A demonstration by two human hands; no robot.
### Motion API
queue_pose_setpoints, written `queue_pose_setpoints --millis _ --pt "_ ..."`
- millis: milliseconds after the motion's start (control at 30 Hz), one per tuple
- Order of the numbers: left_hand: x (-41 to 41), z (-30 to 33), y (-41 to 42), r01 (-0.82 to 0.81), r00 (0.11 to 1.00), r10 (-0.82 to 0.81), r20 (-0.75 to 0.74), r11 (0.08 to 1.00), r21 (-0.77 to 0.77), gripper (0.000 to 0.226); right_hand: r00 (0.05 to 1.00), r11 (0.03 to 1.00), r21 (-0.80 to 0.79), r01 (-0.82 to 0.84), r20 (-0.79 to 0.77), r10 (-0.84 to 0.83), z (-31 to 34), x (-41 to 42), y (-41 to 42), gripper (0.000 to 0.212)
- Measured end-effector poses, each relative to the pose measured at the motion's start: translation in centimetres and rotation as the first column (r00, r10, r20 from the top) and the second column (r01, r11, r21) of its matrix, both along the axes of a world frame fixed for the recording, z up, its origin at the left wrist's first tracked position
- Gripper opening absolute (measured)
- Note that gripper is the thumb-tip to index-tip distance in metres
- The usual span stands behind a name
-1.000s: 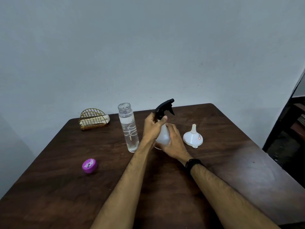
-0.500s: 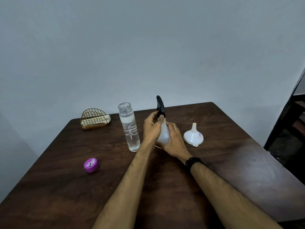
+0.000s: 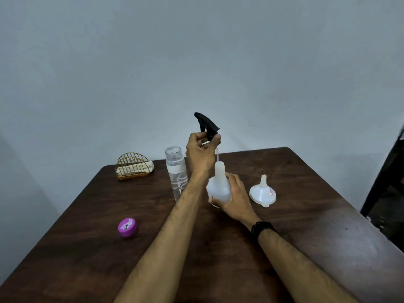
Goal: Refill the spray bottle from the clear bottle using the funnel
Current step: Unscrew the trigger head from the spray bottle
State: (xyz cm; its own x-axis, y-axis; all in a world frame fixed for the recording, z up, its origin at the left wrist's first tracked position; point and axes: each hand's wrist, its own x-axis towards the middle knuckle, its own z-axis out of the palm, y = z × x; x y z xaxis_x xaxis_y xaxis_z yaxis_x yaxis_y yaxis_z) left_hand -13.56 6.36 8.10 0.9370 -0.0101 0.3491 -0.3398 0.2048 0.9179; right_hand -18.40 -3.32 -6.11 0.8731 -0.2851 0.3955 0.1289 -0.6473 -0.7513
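Note:
My right hand (image 3: 235,199) grips the white spray bottle body (image 3: 218,186), which stands near the table's middle with its neck bare. My left hand (image 3: 200,153) holds the black trigger head (image 3: 206,124) lifted above that neck, its thin dip tube still reaching down into the bottle. The clear bottle (image 3: 176,171), uncapped and holding water, stands upright just left of my left forearm. The white funnel (image 3: 263,192) sits upside down on the table to the right, spout pointing up.
A purple cap (image 3: 127,227) lies on the brown wooden table (image 3: 317,226) at the left front. A gold wire holder (image 3: 133,166) with a pale cloth stands at the back left. A dark frame (image 3: 387,178) rises beyond the table's right edge.
My left hand has turned the trigger head and lifted it off the bottle's neck, baring the neck and dip tube. My right hand keeps its hold on the bottle body.

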Motion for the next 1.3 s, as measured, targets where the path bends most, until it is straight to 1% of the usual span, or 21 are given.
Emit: queue_pose_setpoints --millis 167,267,333,467,533,633,667,767,867,967,1100,1233,1300 --pt "-0.3 5.2 1.1 -0.002 0.993 0.008 0.114 0.999 -0.052 0.022 1.0 1.0 -0.014 -0.001 -0.006 0.001 0.0 -0.1 0.0 0.095" --pt "-1.2 7.5 2.3 -0.009 0.986 0.025 0.166 0.995 -0.095 0.023 1.0 1.0 0.012 0.007 -0.016 -0.007 0.2 -0.2 0.0 0.096" --pt "-2.1 8.2 3.5 -0.029 0.982 0.043 0.186 0.997 -0.073 0.025 1.0 1.0 0.024 -0.001 -0.012 0.002 0.2 -0.3 -0.1 0.096" --pt "-3.4 6.3 6.5 -0.096 0.978 0.099 0.182 0.995 -0.024 0.026 0.999 1.0 0.013 -0.019 0.047 0.019 0.3 -0.2 0.0 0.087" --pt "-3.8 4.3 8.4 -0.168 0.974 0.167 0.153 0.986 -0.006 0.026 0.998 1.0 -0.001 -0.026 0.052 0.026 0.3 -0.2 -0.1 0.085" --pt "-4.4 1.0 11.7 -0.315 0.944 0.307 0.12 0.947 0.058 0.027 0.998 0.999 -0.027 -0.029 0.046 0.03 -0.1 -0.1 -0.2 0.088" --pt "-4.2 0.1 12.6 -0.363 0.928 0.351 0.122 0.928 0.089 0.028 0.999 0.999 -0.034 -0.019 0.049 0.02 0.0 0.1 -0.6 0.09" --pt "-4.4 -3.3 16.2 -0.486 0.874 0.473 0.115 0.834 0.261 0.026 0.999 0.998 -0.058 0.006 0.044 -0.003 -0.1 0.3 -0.4 0.093" --pt "-4.8 -6.2 19.5 -0.528 0.826 0.558 0.072 0.725 0.442 0.025 1.0 0.996 -0.087 0.021 0.016 -0.02 -0.2 0.3 -0.2 0.094" --pt "-4.9 -7.8 21.7 -0.504 0.795 0.605 0.036 0.627 0.594 0.03 0.999 0.995 -0.098 0.03 0.028 -0.027 -0.3 0.3 -0.1 0.092" --pt "-5.0 -9.3 22.9 -0.428 0.779 0.625 0.048 0.474 0.769 0.036 0.998 0.994 -0.101 0.039 0.046 -0.035 -0.1 0.3 0.0 0.091" --pt "-4.7 -10.7 23.2 -0.411 0.767 0.623 0.156 0.29 0.864 0.042 0.998 0.994 -0.104 0.042 0.046 -0.037 -0.1 0.2 0.0 0.091" --pt "-4.4 -11.1 23.1 -0.394 0.772 0.611 0.177 0.24 0.888 0.045 0.998 0.993 -0.108 0.046 0.045 -0.041 -0.2 0.2 0.0 0.092"
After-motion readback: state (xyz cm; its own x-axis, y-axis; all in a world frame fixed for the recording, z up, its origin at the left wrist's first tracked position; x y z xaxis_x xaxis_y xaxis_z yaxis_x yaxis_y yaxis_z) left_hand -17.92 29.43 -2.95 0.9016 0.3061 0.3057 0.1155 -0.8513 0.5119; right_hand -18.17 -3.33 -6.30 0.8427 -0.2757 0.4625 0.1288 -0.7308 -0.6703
